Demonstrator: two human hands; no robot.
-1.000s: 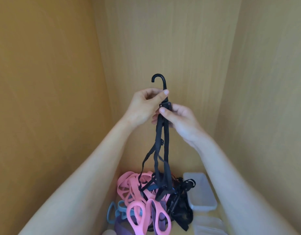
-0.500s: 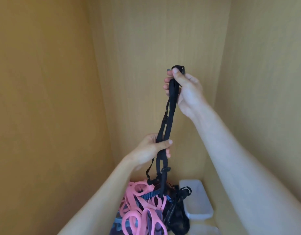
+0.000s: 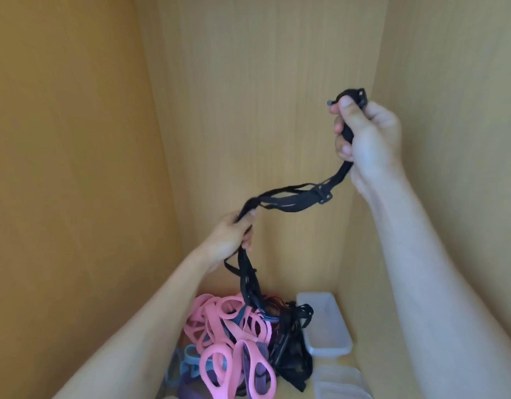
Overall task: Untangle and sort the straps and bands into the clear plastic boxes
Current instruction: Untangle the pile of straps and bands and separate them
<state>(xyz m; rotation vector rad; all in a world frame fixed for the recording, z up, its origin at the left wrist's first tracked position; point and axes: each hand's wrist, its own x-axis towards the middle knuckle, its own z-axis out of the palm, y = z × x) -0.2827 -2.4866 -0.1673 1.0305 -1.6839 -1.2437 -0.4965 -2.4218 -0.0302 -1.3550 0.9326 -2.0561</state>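
Wooden floor (image 3: 356,365) holds clear box (image 3: 324,323) beside bands (image 3: 219,321); left hand (image 3: 228,240) and right hand (image 3: 368,133) grip black strap (image 3: 291,200).

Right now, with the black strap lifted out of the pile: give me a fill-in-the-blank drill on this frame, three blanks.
The left hand and right hand both grip the black woven strap; the higher hand is the ____.
The strap's tail runs down into a heap of mostly ____ elastic loop bands.
The clear rectangular plastic box right of that heap is ____.
Missing words: right; pink; empty.
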